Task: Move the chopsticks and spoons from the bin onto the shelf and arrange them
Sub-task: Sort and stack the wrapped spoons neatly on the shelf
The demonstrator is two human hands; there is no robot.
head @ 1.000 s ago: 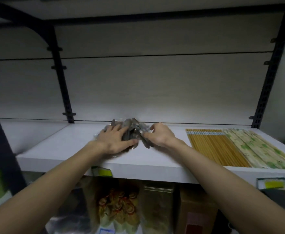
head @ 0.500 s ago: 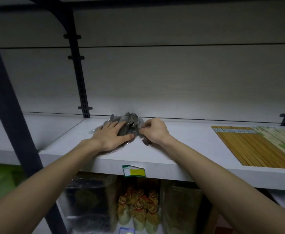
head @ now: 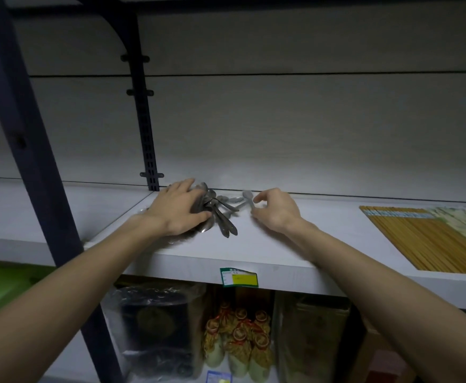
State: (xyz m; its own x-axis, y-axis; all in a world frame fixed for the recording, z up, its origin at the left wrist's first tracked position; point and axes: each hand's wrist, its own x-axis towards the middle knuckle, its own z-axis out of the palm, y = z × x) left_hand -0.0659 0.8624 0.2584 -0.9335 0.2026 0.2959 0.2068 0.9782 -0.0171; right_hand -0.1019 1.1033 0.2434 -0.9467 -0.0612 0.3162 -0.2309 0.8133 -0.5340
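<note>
My right hand (head: 274, 214) has drawn one spoon (head: 248, 200) out of the heap since a moment ago and pinches its handle, while my left hand (head: 180, 210) lies flat, fingers straight, pressing the spoon pile (head: 218, 214) beneath it on the shelf (head: 254, 244). Sorting has begun, I judge; the chopsticks (head: 419, 239) already lie arranged far beyond my right hand.

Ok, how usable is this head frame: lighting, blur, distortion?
Head view: dim overall, brightest on the back panel behind the spoons; corners darken. Wide-angle bend curves the upright post and shelf edges. Left hand and right hand look reasonably sharp; the chopsticks at the right edge are softer.
</note>
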